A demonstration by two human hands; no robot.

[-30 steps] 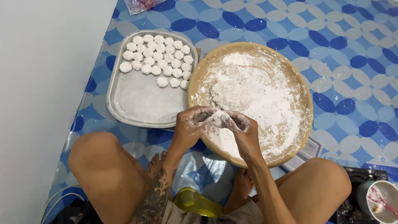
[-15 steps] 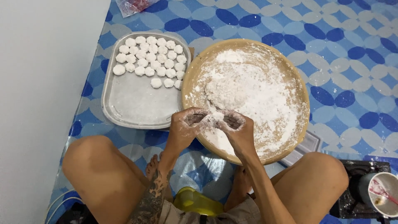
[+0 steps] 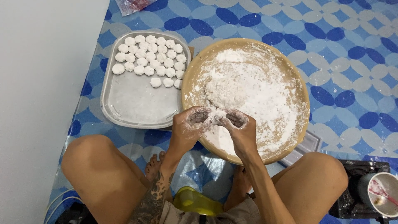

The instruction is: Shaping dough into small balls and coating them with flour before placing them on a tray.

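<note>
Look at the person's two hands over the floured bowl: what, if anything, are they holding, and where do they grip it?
A small white dough piece, pinched at its ends between fingertips of left hand and right hand.

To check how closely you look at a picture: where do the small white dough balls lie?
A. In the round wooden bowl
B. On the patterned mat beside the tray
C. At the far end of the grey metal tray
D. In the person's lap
C: the dough balls sit in rows at the far end of the grey metal tray, its near part bare.
</note>
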